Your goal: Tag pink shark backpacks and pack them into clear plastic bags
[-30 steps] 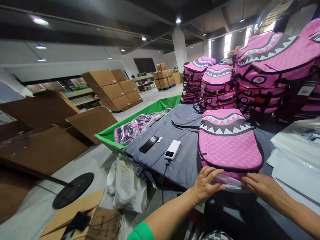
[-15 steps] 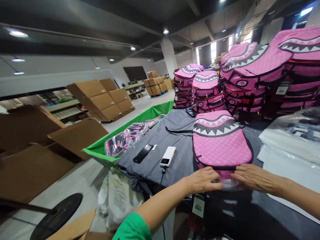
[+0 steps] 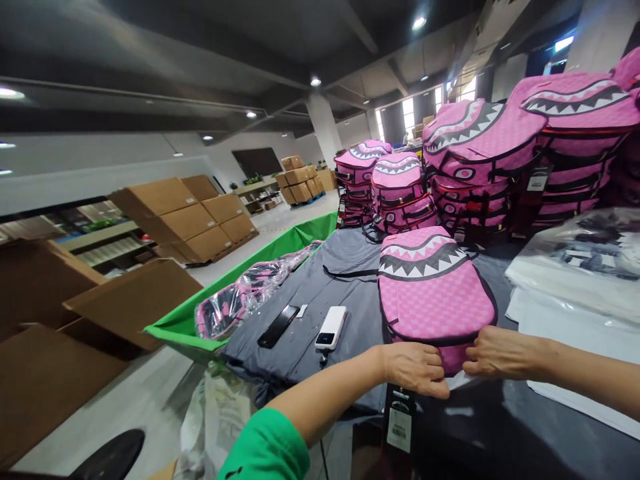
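Observation:
A pink checkered backpack [image 3: 433, 300] with a printed shark mouth lies flat on a grey cloth [image 3: 345, 293] covering the table. My left hand [image 3: 415, 369] and my right hand [image 3: 500, 353] both grip its near end from either side, fingers curled over the edge. A black-and-white hang tag [image 3: 400, 420] dangles below my left hand. To the left on the cloth lie a black smartphone [image 3: 279, 326] and a white power bank [image 3: 331, 327] with a cable.
Stacks of matching pink backpacks [image 3: 480, 153] rise behind the work area. A green-lined bin [image 3: 280, 267] holds a plastic-wrapped backpack [image 3: 245, 300]. Plastic-covered white sheets [image 3: 570, 273] lie on the right. Cardboard boxes [image 3: 60, 380] stand left; palletised cartons [image 3: 185, 220] stand beyond.
The view has swung right, shifting the scene left in frame. My hands have closed in on the backpack's near end, and the clear plastic there shows less.

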The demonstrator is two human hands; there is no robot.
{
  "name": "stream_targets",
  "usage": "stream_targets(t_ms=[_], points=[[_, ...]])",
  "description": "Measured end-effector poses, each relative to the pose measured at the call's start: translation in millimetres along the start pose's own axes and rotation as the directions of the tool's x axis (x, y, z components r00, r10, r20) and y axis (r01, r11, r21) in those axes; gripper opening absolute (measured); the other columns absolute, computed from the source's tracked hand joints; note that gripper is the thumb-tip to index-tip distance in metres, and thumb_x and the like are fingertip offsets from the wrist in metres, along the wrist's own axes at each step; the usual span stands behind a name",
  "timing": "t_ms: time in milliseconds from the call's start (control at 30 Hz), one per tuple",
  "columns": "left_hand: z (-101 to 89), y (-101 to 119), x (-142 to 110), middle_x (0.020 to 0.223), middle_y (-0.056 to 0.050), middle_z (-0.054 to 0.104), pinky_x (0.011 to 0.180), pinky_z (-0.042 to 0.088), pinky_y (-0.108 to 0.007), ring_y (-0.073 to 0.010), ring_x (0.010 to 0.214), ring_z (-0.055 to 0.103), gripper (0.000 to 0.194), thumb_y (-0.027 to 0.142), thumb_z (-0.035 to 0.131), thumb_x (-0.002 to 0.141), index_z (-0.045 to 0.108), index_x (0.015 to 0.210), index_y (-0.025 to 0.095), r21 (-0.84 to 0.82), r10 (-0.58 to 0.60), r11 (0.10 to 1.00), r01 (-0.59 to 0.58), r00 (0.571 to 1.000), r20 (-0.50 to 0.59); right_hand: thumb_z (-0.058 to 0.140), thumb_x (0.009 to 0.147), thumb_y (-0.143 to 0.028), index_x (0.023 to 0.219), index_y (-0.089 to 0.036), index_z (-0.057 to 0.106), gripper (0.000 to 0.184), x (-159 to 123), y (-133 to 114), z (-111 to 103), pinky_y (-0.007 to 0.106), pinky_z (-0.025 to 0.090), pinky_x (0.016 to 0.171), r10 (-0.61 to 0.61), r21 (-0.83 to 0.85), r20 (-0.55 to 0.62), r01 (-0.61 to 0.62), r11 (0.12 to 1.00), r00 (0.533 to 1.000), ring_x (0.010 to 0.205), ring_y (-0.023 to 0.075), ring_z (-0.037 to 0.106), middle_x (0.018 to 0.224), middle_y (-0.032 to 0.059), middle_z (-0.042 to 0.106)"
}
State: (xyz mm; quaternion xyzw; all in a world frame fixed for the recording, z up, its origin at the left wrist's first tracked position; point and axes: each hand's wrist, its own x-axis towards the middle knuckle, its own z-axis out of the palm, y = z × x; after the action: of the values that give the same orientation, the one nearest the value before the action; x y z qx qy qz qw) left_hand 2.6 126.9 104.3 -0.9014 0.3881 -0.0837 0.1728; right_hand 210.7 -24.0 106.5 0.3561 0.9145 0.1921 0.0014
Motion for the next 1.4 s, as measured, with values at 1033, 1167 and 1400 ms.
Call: stream_targets(t_ms=[1033,1167,1400], points=[[16.4,35.6,63.3,0.088,-0.006,0.077,0.065,0.048,-0.028,-0.0249,0.082,0.074,0.040,0.050,0.045,0.104,0.069,0.098,0.018,-0.439,-0.633,0.315,0.842,0.530,0.564,0.055,0.094,-0.065,0.076,-0.023,0.059,0.045,-16.3,-91.4,56.2,0.028,0.050,0.058,0.993,0.864,-0.111,-0.499,0.074,-0.044,0.061,0.0157,0.056,0.070,-0.0008,0.058],[16.7,38.3,64.3,0.082,-0.005,0.076,0.067,0.048,-0.025,-0.0232,0.083,0.073,0.035,0.047,0.055,0.100,0.073,0.091,0.019,-0.452,-0.631,0.164,0.877,0.445,0.635,0.046,0.097,-0.066,0.080,-0.024,0.053,0.046,-8.3,-90.8,80.1,0.026,0.044,0.045,0.986,0.917,-0.016,-0.396,-0.052,-0.165,0.049,0.0145,0.048,0.060,-0.0042,0.049],[31.8,47.6,66.2,0.077,-0.002,0.076,0.066,0.047,-0.024,-0.0206,0.074,0.073,0.029,0.050,0.067,0.091,0.075,0.094,0.023,-0.260,-0.764,0.304,0.916,0.398,0.507,0.034,0.102,-0.061,0.080,-0.027,0.045,0.042,-5.6,-83.5,96.4,0.028,0.037,0.036,0.982,0.903,-0.051,-0.429,-0.033,-0.183,0.037,0.0152,0.042,0.050,-0.0072,0.044]])
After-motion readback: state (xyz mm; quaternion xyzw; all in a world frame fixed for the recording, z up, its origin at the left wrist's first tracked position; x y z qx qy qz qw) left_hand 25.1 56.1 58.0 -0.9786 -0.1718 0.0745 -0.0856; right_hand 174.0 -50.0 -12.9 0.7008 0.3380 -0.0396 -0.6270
